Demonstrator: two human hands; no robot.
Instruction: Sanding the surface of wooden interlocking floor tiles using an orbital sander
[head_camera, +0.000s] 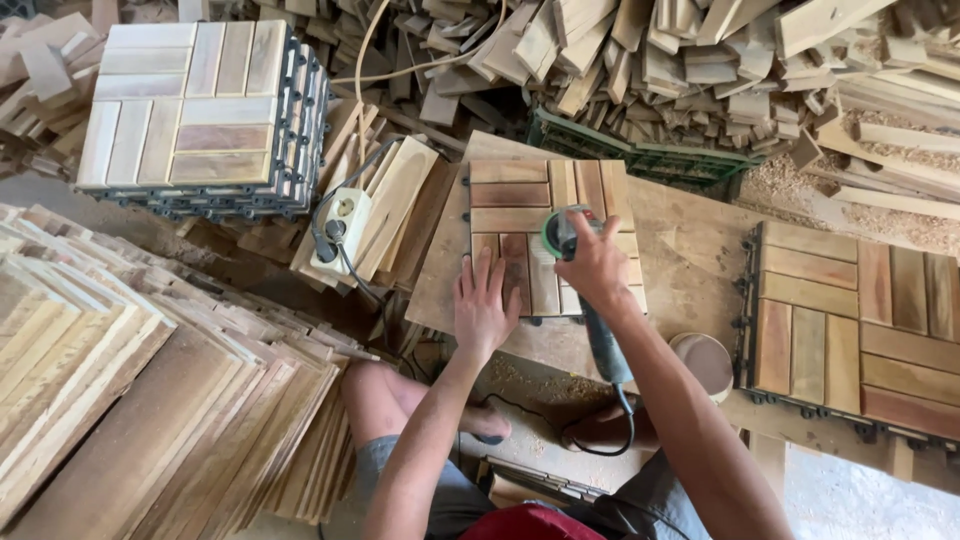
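A: So, where is the tile?
B: The wooden tile lies on the workbench. Left hand presses flat on it, fingers spread; right hand grips the sander.
A: Containers?
B: A green crate, contents hidden.

the wooden tile under the sander has matt, mixed brown slats on a black plastic grid. the sander's body looks like dark plastic. left of the tile, the socket box is pale plastic.
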